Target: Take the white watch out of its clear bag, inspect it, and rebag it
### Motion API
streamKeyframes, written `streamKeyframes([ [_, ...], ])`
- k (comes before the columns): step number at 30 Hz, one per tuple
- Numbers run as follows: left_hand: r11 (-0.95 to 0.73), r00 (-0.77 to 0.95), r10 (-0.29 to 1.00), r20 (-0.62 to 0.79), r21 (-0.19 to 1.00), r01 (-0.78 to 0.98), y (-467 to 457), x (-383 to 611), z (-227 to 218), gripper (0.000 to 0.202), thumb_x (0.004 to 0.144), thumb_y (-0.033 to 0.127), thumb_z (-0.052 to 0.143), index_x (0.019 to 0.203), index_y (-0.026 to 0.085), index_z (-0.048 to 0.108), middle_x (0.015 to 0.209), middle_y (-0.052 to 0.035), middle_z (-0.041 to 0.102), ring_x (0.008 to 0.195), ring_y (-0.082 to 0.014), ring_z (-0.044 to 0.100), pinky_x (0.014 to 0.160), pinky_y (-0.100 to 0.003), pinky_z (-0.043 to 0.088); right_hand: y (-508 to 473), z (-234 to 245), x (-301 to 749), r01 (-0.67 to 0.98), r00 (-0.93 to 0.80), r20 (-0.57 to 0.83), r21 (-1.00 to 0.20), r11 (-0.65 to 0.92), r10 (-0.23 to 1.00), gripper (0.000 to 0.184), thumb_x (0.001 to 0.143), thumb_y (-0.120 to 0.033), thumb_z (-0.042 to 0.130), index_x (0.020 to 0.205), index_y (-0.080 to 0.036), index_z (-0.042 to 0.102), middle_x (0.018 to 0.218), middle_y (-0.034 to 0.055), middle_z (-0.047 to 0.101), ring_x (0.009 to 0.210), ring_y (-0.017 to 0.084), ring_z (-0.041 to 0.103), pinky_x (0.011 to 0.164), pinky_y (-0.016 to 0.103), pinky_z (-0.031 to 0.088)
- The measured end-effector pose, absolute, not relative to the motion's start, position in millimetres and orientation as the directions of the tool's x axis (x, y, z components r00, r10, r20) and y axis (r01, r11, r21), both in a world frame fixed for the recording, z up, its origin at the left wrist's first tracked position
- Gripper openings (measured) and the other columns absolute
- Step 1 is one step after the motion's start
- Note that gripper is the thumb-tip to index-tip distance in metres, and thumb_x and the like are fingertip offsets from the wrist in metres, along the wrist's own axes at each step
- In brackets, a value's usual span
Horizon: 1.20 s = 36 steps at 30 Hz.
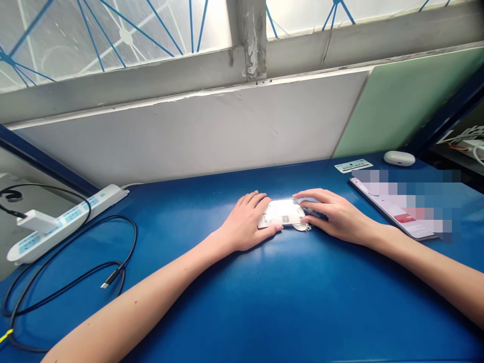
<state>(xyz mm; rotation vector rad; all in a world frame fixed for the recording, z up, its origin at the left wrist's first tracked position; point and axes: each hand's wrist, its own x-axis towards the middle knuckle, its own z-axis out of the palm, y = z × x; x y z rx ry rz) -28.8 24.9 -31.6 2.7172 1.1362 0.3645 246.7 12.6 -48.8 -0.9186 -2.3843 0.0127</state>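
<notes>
A small white packet (282, 213) with a printed label and a code square lies on the blue table (264, 302), near its middle. My left hand (247, 223) rests on the packet's left end, fingers curled over its edge and thumb under its near side. My right hand (335, 214) lies against the right end, fingers stretched toward the packet and touching it. A small clear or silvery scrap (302, 227) pokes out beneath the packet by my right fingers.
A phone (393, 212) lies face up at the right, partly blurred. Behind it are a white label sticker (353, 165) and a white earbud case (399, 158). At the left sit a white power strip (64, 222) with a plugged charger and a looped black cable (75, 282).
</notes>
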Motion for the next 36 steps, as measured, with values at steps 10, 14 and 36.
streamKeyframes([
  [10,-0.693,0.676,0.718,0.166,0.260,0.672,24.7,-28.7,-31.7,0.066,0.090,0.060,0.059,0.137,0.016,0.048,0.148,-0.0182,0.049,0.144,-0.0379,0.037,0.117,-0.054,0.032,13.3,-50.3,249.3,0.596,-0.605,0.524,-0.203,0.777,0.600,0.020,0.094,-0.027,0.060,0.110,-0.022,0.070,0.128,0.0127,0.068,0.110,0.031,0.067,0.091,0.049,0.056],
  [14,-0.693,0.677,0.718,0.164,0.266,0.670,25.2,-29.1,-30.3,0.067,0.090,0.061,0.060,0.138,0.015,0.048,0.148,-0.0185,0.049,0.143,-0.0378,0.037,0.117,-0.054,0.033,12.8,-49.3,248.2,0.609,-0.603,0.520,-0.190,0.770,0.605,0.021,0.095,-0.027,0.059,0.112,-0.020,0.070,0.128,0.0137,0.068,0.111,0.031,0.066,0.092,0.049,0.056],
  [36,-0.700,0.672,0.712,0.202,0.283,0.656,25.5,-29.4,-32.0,0.061,0.090,0.057,0.060,0.135,0.017,0.050,0.145,-0.0185,0.051,0.141,-0.0366,0.041,0.115,-0.054,0.036,13.4,-47.3,249.3,0.622,-0.604,0.517,-0.172,0.764,0.607,0.021,0.095,-0.027,0.057,0.111,-0.022,0.070,0.127,0.0123,0.068,0.109,0.030,0.067,0.091,0.047,0.056],
])
